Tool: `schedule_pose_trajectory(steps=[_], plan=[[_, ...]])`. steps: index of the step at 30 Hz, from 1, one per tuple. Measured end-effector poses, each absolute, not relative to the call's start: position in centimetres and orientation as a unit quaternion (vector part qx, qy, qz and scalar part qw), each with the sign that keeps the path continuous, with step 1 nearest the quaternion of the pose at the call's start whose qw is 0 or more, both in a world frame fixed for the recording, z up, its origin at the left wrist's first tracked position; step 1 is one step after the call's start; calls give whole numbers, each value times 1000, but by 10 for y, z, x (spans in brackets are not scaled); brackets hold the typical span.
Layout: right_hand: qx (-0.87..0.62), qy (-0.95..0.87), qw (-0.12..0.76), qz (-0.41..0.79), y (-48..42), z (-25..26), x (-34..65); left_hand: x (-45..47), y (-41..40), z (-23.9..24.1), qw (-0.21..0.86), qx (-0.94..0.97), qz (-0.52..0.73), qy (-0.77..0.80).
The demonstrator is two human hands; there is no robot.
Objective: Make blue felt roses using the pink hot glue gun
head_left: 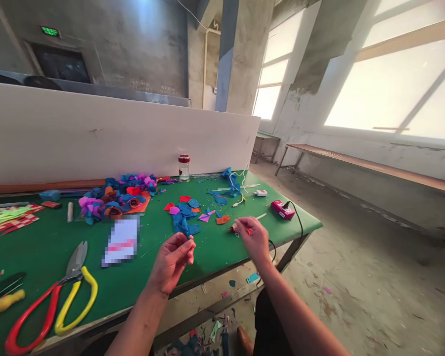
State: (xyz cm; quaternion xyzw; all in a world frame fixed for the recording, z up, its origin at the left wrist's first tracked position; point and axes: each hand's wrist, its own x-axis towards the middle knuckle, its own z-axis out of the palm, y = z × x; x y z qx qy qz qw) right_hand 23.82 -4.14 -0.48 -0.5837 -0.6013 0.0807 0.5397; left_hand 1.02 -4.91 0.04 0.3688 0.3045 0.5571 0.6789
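My left hand is raised over the green table, its fingers pinched on a small blue paper piece. Farther right, my right hand reaches over the table with fingers curled around a small stick-like object with red and pink bits. Loose blue, red, pink and orange paper petals lie scattered just beyond both hands.
Large red-and-yellow-handled shears lie at the near left. A heap of finished paper flowers, a small jar, a pink device with a black cable and white cables sit behind. A white board walls the back; scraps litter the floor.
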Motion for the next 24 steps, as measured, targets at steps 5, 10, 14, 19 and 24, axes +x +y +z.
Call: schedule_pose_trajectory(steps=[5, 10, 14, 19, 24], plan=[[-696, -568, 428, 99, -26, -30, 323, 9, -47, 0, 696, 361, 544, 300], [-673, -614, 373, 175, -13, -40, 339, 13, -44, -5, 706, 352, 545, 285], [-654, -611, 389, 219, -12, -33, 334, 13, -42, -8, 694, 353, 553, 296], [-563, -565, 468, 381, -38, -14, 310, 11, -41, -9, 657, 373, 578, 308], [-423, -493, 517, 557, -62, 11, 270, 10, -40, -11, 654, 367, 582, 314]])
